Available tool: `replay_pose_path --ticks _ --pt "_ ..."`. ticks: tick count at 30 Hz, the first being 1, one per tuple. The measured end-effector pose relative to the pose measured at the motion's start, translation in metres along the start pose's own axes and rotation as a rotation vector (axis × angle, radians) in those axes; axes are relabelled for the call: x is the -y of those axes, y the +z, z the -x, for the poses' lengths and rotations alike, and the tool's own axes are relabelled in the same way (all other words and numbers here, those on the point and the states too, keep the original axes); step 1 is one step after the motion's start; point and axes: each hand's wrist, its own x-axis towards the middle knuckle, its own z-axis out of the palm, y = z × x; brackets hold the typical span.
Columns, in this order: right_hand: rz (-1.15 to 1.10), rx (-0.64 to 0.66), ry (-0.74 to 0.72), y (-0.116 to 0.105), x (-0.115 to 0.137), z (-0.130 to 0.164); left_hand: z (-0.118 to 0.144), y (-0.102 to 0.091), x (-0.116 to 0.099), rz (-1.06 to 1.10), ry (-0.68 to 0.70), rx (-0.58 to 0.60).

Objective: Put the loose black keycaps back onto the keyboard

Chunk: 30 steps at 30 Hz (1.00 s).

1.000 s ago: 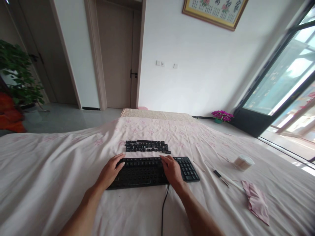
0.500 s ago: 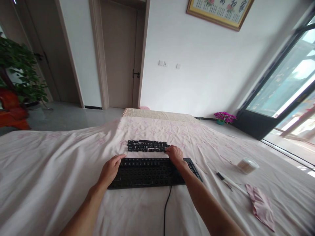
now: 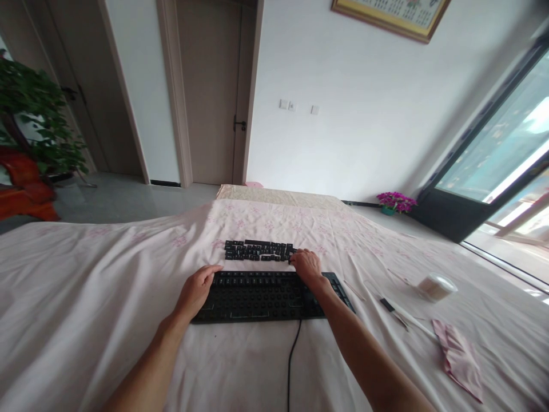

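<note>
A black keyboard (image 3: 257, 294) with most of its keycaps off lies on a pink cloth, its cable (image 3: 293, 360) running toward me. Behind it, loose black keycaps (image 3: 257, 250) are laid out in rows. My left hand (image 3: 195, 290) rests on the keyboard's left end, fingers curled over its top edge. My right hand (image 3: 306, 265) reaches past the keyboard's top edge to the right end of the keycap rows, fingertips at the keycaps. Whether it grips one is hidden.
The pink cloth (image 3: 107, 297) covers the whole surface. To the right lie a small round white container (image 3: 435, 286), a thin stick with a black tip (image 3: 401, 320) and a folded pink rag (image 3: 461, 357). A door, a plant and a glass window stand beyond.
My right hand left the keyboard's right part and reached forward to the right end of the keycap rows. My left hand stayed at the keyboard's left end. The view shifted slightly.
</note>
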Motion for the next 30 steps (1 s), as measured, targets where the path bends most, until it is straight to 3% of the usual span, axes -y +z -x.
replay_pose_path --ticks 30 --pt "-0.042 0.108 0.011 -0.0023 0.0028 -0.0053 0.0006 -0.0007 -0.0011 -0.019 -0.001 0.014"
